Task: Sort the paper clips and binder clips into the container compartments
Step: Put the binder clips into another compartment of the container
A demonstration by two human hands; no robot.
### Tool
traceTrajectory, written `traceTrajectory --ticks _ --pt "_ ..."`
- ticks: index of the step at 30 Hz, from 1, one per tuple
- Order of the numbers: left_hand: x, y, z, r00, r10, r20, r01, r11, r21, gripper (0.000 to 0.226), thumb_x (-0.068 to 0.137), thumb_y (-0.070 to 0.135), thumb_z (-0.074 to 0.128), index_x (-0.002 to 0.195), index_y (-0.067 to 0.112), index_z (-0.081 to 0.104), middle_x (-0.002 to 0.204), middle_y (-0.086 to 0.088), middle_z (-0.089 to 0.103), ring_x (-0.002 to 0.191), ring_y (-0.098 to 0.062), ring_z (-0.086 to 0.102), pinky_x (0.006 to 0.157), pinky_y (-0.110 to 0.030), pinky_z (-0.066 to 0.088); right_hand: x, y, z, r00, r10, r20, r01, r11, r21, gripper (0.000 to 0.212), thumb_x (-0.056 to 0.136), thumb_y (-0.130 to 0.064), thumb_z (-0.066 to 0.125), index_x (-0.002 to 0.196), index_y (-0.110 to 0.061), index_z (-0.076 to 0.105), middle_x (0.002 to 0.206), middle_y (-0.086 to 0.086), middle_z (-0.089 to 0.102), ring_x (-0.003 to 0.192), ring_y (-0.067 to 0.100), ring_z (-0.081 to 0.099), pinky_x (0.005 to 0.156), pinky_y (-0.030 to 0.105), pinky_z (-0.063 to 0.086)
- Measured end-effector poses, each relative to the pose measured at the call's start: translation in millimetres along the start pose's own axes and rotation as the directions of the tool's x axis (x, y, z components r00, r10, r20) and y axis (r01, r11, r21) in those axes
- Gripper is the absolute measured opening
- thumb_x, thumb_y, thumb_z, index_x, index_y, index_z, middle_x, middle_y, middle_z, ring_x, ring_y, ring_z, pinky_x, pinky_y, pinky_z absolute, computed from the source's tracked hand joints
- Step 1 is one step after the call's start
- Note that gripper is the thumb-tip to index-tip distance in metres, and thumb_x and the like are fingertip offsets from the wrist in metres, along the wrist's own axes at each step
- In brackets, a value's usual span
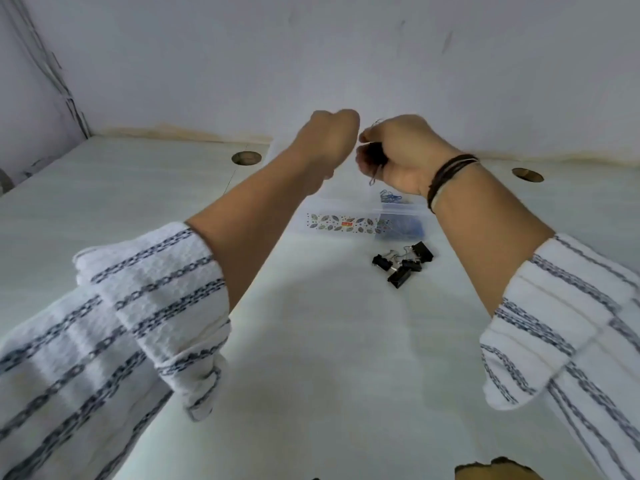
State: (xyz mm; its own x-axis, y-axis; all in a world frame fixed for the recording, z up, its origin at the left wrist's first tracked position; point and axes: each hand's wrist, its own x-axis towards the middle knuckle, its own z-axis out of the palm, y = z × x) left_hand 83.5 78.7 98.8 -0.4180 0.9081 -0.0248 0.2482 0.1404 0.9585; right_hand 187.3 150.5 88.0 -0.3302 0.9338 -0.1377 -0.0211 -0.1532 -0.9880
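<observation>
Both hands are raised above the clear plastic container [346, 206], which carries a leaf-patterned label [341, 224]. My right hand [398, 150] is shut on a black binder clip [374, 154], and a blue paper clip [374, 177] dangles below it. My left hand [332, 136] is closed in a fist just left of the right hand; what it holds is hidden. Blue paper clips [391, 197] lie in the container's right compartment. Several black binder clips [403, 265] lie on the table in front of the container.
The white table [311, 341] has two round cable holes, the left hole [246, 157] and the right hole [527, 174]. A white wall rises right behind it. A brown object [495, 471] pokes in at the bottom edge.
</observation>
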Motion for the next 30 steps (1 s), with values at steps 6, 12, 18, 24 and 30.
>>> traceTrajectory --ticks 6,12,18,24,30 --pt "-0.2 -1.4 7.9 0.987 -0.052 0.154 0.057 0.998 -0.026 0.023 0.099 0.027 0.037 0.081 0.016 0.045 0.092 -0.009 0.043 0.078 -0.023 0.040 0.078 -0.039 0.033 7.2 10.7 7.9 0.995 -0.076 0.067 0.101 0.810 -0.578 0.021 0.083 0.000 0.049 0.100 0.000 0.061 0.085 0.017 0.056 0.077 0.029 0.048 0.064 0.039 0.038" --pt "-4.1 -10.3 -14.2 0.994 0.096 0.054 -0.096 0.995 0.011 0.017 0.084 0.034 0.047 0.083 0.018 0.050 0.098 -0.008 0.053 0.094 -0.029 0.056 0.096 -0.041 0.046 -18.2 4.1 -15.8 0.964 -0.258 0.061 0.223 0.665 -0.713 0.037 0.070 -0.005 0.042 0.092 0.018 0.060 0.078 0.016 0.059 0.086 0.019 0.060 0.075 0.037 0.046" --pt "-41.0 -45.9 -66.3 0.951 0.295 -0.088 -0.267 0.932 0.245 0.019 0.081 0.022 0.055 0.087 0.008 0.066 0.084 -0.011 0.070 0.079 -0.035 0.065 0.075 -0.046 0.057 -89.9 13.1 -46.2 0.948 -0.232 0.216 0.310 0.541 -0.782 0.016 0.090 -0.008 0.060 0.086 -0.016 0.073 0.078 0.002 0.078 0.067 0.012 0.076 0.064 0.023 0.060" --pt "-46.0 -98.5 -114.6 0.905 0.348 -0.245 -0.151 0.801 0.579 0.012 0.086 0.021 0.059 0.087 0.015 0.070 0.085 -0.004 0.071 0.081 -0.028 0.064 0.066 -0.031 0.048 -95.1 64.3 -44.3 0.915 -0.228 0.331 0.358 0.087 -0.930 0.015 0.089 -0.039 0.070 0.097 -0.028 0.077 0.094 -0.011 0.076 0.092 0.014 0.071 0.079 0.032 0.058" --pt "-34.4 -133.1 -141.7 0.988 -0.027 -0.152 0.145 0.498 0.855 0.051 0.083 0.068 0.061 0.083 0.018 0.064 0.086 -0.004 0.066 0.081 -0.026 0.057 0.063 -0.031 0.039 -92.6 83.6 -43.6 0.873 -0.202 0.444 0.424 -0.135 -0.895 0.029 0.093 -0.051 0.062 0.098 -0.024 0.073 0.092 -0.003 0.067 0.092 0.022 0.062 0.073 0.036 0.052"
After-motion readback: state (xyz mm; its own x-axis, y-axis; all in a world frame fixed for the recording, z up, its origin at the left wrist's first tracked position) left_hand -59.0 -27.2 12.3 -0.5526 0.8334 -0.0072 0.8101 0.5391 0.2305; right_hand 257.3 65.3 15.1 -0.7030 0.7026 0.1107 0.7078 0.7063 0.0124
